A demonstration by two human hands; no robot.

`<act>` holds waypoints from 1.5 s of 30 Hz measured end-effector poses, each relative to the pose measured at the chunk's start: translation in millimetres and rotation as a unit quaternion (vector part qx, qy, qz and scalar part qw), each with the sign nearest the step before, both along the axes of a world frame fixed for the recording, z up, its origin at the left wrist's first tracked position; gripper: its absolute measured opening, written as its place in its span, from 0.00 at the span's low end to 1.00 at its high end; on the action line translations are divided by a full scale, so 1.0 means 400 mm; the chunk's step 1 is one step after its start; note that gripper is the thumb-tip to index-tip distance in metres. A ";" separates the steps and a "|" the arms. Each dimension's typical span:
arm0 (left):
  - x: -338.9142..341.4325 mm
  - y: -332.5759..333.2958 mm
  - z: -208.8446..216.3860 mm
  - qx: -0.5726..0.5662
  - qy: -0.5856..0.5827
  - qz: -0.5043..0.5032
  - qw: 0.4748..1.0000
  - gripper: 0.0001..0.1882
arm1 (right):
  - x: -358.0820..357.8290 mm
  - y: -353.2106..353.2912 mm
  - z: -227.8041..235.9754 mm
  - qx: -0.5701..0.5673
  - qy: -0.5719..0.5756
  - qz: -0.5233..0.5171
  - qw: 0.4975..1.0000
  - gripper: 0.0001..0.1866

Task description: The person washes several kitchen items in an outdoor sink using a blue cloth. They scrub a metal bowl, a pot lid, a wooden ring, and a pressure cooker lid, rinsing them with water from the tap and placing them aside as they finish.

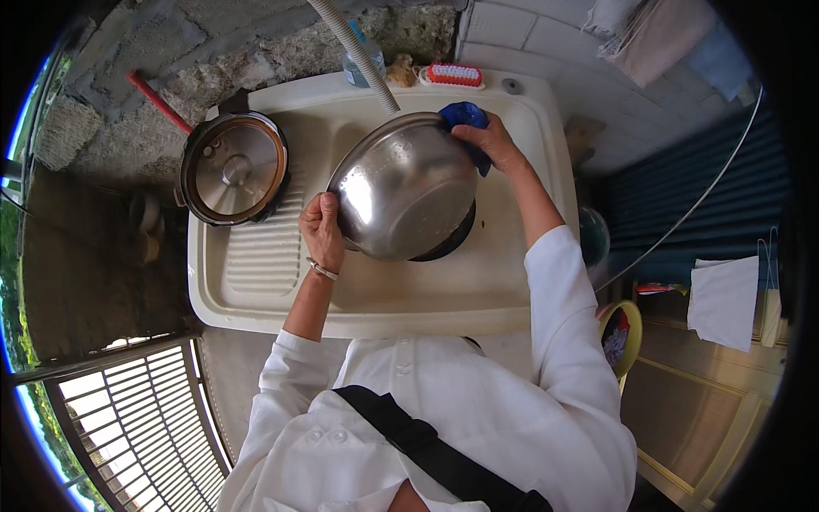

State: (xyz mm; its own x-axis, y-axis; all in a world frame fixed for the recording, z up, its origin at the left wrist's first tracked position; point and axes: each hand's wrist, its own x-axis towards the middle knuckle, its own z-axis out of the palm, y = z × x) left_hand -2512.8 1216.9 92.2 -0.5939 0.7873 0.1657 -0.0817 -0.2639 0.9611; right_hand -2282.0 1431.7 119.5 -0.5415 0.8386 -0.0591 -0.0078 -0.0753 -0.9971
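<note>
A large stainless steel bowl [408, 192] is tilted on its side over the sink [503, 282], its rounded outside facing me and wet with drops. My left hand [322, 229] is closed on the bowl's left edge, thumb on the outer side. At the upper right of the rim, my right hand [493, 143] is closed on a crumpled blue cloth [465, 115] that touches the bowl. The bowl's inside is hidden from me. Beneath it shows part of a dark round thing [448, 243], mostly covered.
On the ribbed drainboard at left stands a lidded pot [235, 169] with a red handle [159, 102] near it. A grey ribbed hose [358, 55] hangs down behind the bowl. A bottle [365, 61] and a red-and-white brush [455, 75] line the back ledge. A yellow bucket [631, 337] stands at right.
</note>
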 end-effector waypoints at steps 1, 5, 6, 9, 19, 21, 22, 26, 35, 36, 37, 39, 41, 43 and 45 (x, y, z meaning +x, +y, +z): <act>-0.023 -0.005 -0.044 -0.013 0.027 -0.022 0.999 0.20 | 0.000 -0.006 -0.025 0.051 0.011 -0.006 0.999 0.30; -0.062 0.018 0.030 -0.125 0.055 -0.158 0.978 0.19 | -0.020 -0.034 0.068 0.087 -0.040 0.002 0.995 0.28; -0.062 0.037 0.071 -0.145 0.078 -0.179 0.970 0.21 | -0.023 -0.030 0.095 0.102 -0.055 0.011 0.993 0.26; -0.040 0.095 0.136 -0.166 0.229 -0.178 0.943 0.22 | -0.082 -0.061 0.153 0.227 -0.147 0.067 0.961 0.22; -0.054 0.057 0.089 -0.055 0.079 0.029 0.995 0.22 | -0.035 -0.049 0.011 -0.015 0.052 -0.081 0.995 0.21; -0.041 0.043 0.063 -0.066 0.056 0.062 0.994 0.22 | -0.032 -0.069 -0.065 -0.060 0.077 -0.121 0.988 0.22; -0.033 0.035 0.050 -0.072 0.044 0.078 0.993 0.22 | -0.026 -0.080 -0.099 -0.082 0.089 -0.142 0.982 0.23; -0.020 0.025 0.058 -0.032 -0.131 0.128 0.983 0.21 | -0.052 -0.171 -0.230 -0.250 0.185 -0.198 0.930 0.24; -0.050 -0.043 0.087 -0.025 -0.013 -0.085 0.996 0.16 | -0.062 -0.258 -0.446 -0.228 -0.098 -0.105 0.963 0.24; -0.062 -0.061 0.116 -0.017 -0.012 -0.116 0.993 0.14 | -0.076 -0.259 -0.417 -0.232 -0.152 -0.086 0.957 0.24; -0.092 -0.076 0.135 -0.044 0.000 -0.159 0.986 0.14 | -0.086 -0.255 -0.384 -0.234 -0.206 -0.067 0.948 0.24; -0.126 -0.102 0.185 -0.089 0.029 -0.221 0.971 0.19 | -0.078 -0.251 -0.373 -0.203 -0.272 -0.045 0.940 0.25; -0.153 -0.127 0.220 -0.142 0.132 -0.227 0.955 0.20 | -0.079 -0.251 -0.319 -0.170 -0.268 -0.030 0.948 0.26; -0.182 -0.167 0.255 -0.163 0.220 -0.226 0.935 0.22 | -0.102 -0.242 -0.325 -0.232 -0.129 -0.098 0.959 0.24; -0.215 -0.208 0.270 -0.181 0.333 -0.225 0.898 0.23 | -0.138 -0.257 -0.270 -0.239 -0.089 -0.086 0.963 0.23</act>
State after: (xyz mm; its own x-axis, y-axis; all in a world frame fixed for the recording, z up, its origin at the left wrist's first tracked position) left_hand -2598.8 1133.6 200.4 -0.0668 0.9965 0.0506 0.5221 -0.0083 0.8528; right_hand -2337.0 1328.9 11.3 -0.3434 0.7684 -0.5400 0.1064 -0.5394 -0.8353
